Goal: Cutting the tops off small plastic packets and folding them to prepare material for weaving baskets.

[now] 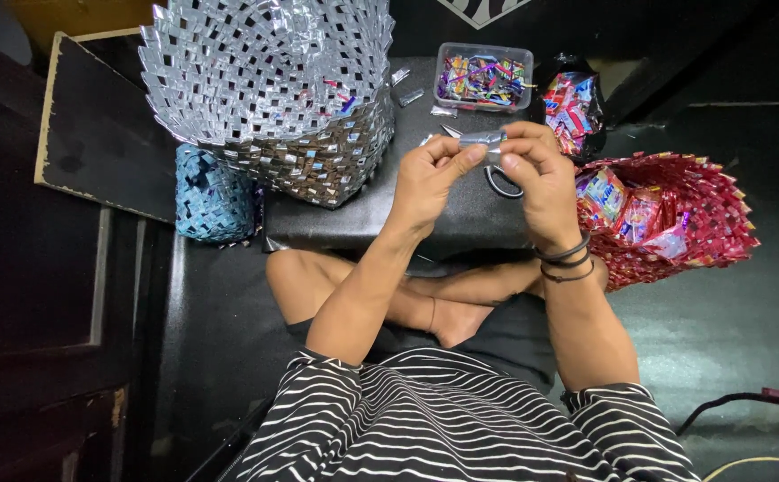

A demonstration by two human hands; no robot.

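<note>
My left hand (430, 178) and my right hand (537, 174) meet above a low black table (363, 214), both pinching a small folded silver foil strip (483, 140) between thumbs and fingertips. Scissors with black handles (499, 183) lie on the table just under the hands, mostly hidden. Black bands circle my right wrist. I sit cross-legged in a striped shirt.
A large silver woven basket (269, 80) stands at the table's left, a small blue woven basket (213, 196) beside it. A clear tub of coloured wrapper strips (483, 78) sits at the back. A red woven basket of wrappers (675, 219) lies right, a dark bag of wrappers (572, 107) behind it.
</note>
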